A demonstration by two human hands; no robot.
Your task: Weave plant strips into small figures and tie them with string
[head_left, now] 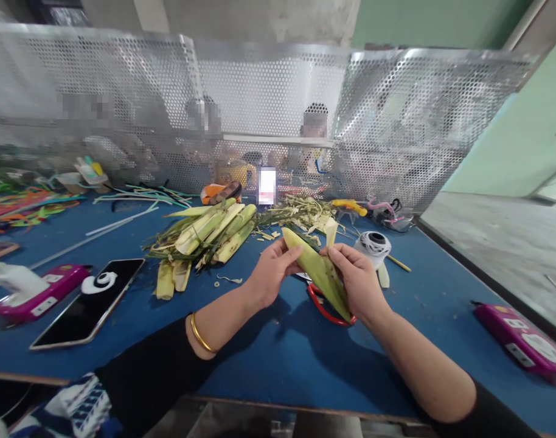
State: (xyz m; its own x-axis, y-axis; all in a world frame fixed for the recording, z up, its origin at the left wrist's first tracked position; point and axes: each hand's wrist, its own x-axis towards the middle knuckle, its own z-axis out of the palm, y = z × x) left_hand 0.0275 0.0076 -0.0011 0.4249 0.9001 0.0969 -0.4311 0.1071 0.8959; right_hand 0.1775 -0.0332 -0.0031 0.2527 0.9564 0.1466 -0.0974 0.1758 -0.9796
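Head view, my only feed: perforated metal panels [269, 79] behind, blue tabletop [269, 371] below. The green husk [321, 274] is midair between my two hands, tilted, above the red-handled scissors [321, 309]. Left hand [271, 277]: thumb and fingers pinching the husk near its upper end, likely to steady it. Right hand [362, 286]: thumb and forefinger pinching at its other edge, by the base of an upright pale strip [331, 231]; I'd guess the two-sided grip spreads the husk and gives control of that edge. Fingers behind it are hidden, can't tell.

Husk pile [214, 231] sits ahead-left, in apparent easy reach; shreds [300, 213] lie farther back, probably to leave working room in front. White spool [373, 244] stands upright just beyond the right hand, presumably handy there. Phone [90, 304] lies flat at left, seemingly out of the hands' way.
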